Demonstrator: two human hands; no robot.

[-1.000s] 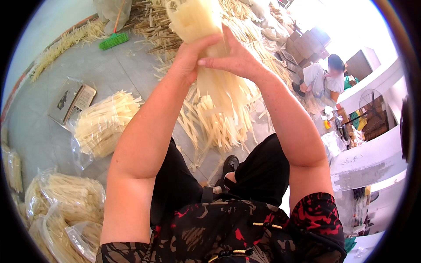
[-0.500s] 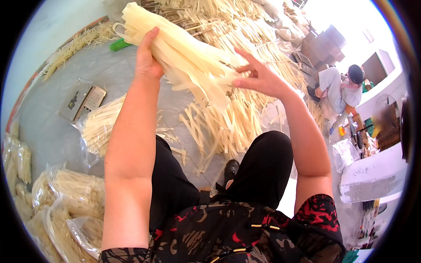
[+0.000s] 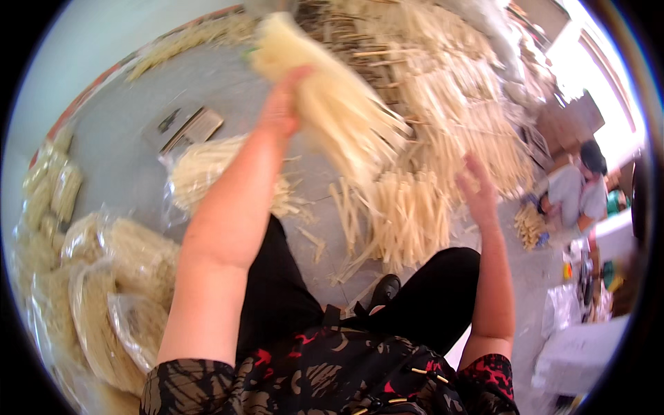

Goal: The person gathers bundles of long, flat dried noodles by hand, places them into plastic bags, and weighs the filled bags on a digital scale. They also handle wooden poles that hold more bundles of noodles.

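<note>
My left hand (image 3: 282, 107) grips a bundle of pale yellow flat strips (image 3: 332, 104) near its upper part, holding it up over the floor. The loose lower ends of the bundle fan out to the right and are blurred. Apart from the bundle, my right hand (image 3: 478, 187) is raised on the right with its fingers apart, somewhat smeared, and nothing shows in it. Below the bundle, a pile of similar strips (image 3: 411, 218) lies on the floor in front of my knees.
Rows of strips (image 3: 449, 90) cover the floor at the back. A clear bag of strips (image 3: 200, 173) and a flat scale-like device (image 3: 197, 128) lie left of centre. Several filled plastic bags (image 3: 124, 277) stand near left. A person (image 3: 577, 187) sits at right beside a pile of short pieces (image 3: 529, 225).
My right hand has come away from the bundle, moving right and down. The bundle in my left hand now hangs more steeply. The view has shifted, so the surroundings sit differently.
</note>
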